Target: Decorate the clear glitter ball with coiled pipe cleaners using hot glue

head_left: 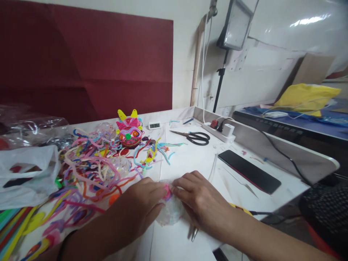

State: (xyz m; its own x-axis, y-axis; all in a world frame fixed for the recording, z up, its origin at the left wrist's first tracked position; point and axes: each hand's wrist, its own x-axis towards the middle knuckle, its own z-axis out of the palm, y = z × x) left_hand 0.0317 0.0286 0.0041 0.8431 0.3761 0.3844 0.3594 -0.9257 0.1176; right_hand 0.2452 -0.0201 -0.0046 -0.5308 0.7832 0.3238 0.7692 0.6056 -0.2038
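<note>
In the head view, a clear, rounded plastic piece (170, 214) is between my two hands over the white tabletop. A small pink and purple fuzzy bit (167, 192) lies against its upper part. My left hand (146, 198) is closed on the plastic from the left, fingertips at the pink bit. From the right, my right hand (198, 195) grips the plastic with bent fingers, its fingertips close to the same bit. Beneath the right wrist lies a yellow tool (241, 209) with a cord; a metal tip (194, 233) shows below that hand.
Tangled colourful pipe cleaners (92, 163) cover the left side, beside a white plastic bag (29, 174). A decorated animal head (129, 132) stands at the back, near black scissors (194, 137). A phone (248, 171), tweezers (248, 189) and a power strip (219, 132) are to the right.
</note>
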